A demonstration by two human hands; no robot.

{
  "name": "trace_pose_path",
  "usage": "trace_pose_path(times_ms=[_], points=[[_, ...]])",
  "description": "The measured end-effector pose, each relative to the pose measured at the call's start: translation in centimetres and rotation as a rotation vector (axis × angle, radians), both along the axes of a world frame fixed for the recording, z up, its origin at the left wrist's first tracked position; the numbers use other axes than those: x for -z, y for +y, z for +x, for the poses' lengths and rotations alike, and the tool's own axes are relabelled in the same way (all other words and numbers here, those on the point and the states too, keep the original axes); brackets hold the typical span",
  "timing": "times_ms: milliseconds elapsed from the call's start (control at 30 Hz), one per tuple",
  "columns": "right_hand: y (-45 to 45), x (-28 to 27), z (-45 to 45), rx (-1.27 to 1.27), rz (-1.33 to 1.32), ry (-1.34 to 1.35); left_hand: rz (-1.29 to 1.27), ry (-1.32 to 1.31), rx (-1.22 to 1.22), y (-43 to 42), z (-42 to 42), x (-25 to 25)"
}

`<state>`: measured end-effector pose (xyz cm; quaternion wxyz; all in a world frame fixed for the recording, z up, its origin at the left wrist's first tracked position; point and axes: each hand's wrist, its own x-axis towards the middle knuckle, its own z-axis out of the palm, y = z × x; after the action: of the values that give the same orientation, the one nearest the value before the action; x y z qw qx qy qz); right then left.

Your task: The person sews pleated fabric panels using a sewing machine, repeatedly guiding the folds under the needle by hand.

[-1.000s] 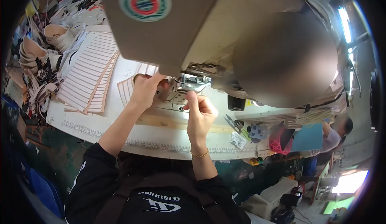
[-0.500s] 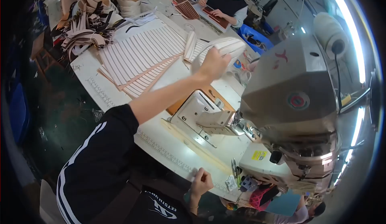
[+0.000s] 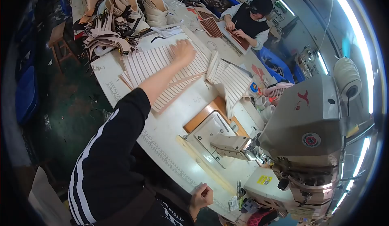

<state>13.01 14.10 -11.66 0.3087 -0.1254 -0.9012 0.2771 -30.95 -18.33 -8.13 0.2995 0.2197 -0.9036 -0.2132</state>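
Note:
My left hand [image 3: 183, 52] reaches out over the stack of striped pieces [image 3: 152, 66] and touches the top piece; its fingers are smeared by motion. Close to the table's front edge, my right hand [image 3: 201, 196] is curled with fingers and thumb together; anything inside it is too small to tell. Other striped pieces [image 3: 233, 82], partly curled, lie behind the sewing machine's bed [image 3: 210, 130]. The machine head [image 3: 304, 124] stands at the right.
Bundled curved pieces [image 3: 121, 1] and dark-tipped strips [image 3: 109, 37] sit at the back left. A co-worker [image 3: 251, 21] handles a brown piece across the table [image 3: 162, 124]. Scissors [image 3: 239, 189], a pink fan [image 3: 277, 90] and a thread cone [image 3: 347, 76] are near the machine.
The view has swung toward the left. My left hand went from the needle area, carried a striped piece back, let it go, and reached the stack. My right hand drew back to the front edge.

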Motion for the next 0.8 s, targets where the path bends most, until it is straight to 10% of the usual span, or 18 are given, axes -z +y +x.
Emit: trace_pose_path(times_ms=[167, 333, 567, 800], points=[[-0.1, 0.3, -0.1, 0.003, 0.04, 0.005, -0.026, -0.361, 0.077, -6.0, 1.0, 0.3], [0.1, 0.2, 0.2, 0.045, 0.098, -0.004, 0.165, 0.144, 0.245, -7.2, 0.8, 0.0], [0.2, -1.7, -0.1, -0.06, -0.215, -0.055, 0.541, 0.619, 0.678, -9.0, 11.5, -18.9], [-2.4, -9.5, -5.9, -0.584, -0.725, 0.003, 0.238, 0.24, 1.004, -1.5, 24.0, -27.2]])
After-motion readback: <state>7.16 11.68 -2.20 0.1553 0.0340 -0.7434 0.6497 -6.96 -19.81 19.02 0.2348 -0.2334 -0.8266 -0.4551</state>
